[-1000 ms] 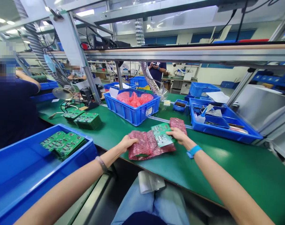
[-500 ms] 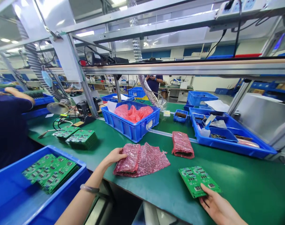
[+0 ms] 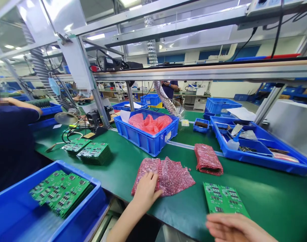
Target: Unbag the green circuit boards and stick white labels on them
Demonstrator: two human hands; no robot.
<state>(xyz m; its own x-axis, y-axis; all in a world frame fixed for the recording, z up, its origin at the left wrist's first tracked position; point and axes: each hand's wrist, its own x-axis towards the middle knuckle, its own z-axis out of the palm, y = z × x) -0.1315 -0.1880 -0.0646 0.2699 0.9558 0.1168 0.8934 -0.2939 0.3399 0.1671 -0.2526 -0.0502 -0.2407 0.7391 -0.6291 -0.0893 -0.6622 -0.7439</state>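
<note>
the left hand (image 3: 144, 191) lies open on soft bubble wrap (image 3: 175, 177); the right hand (image 3: 235, 226), grip unclear from here, is at a stiff, likely fragile circuit board (image 3: 225, 199), best held by its edges.

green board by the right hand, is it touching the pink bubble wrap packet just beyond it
Apart. The head view shows a strip of green table between the board's far edge and the packet.

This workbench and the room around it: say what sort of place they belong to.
Probably an electronics assembly workshop: green circuit boards stand stacked on the bench, flexible ducts hang nearby, and other people sit at benches.
</note>
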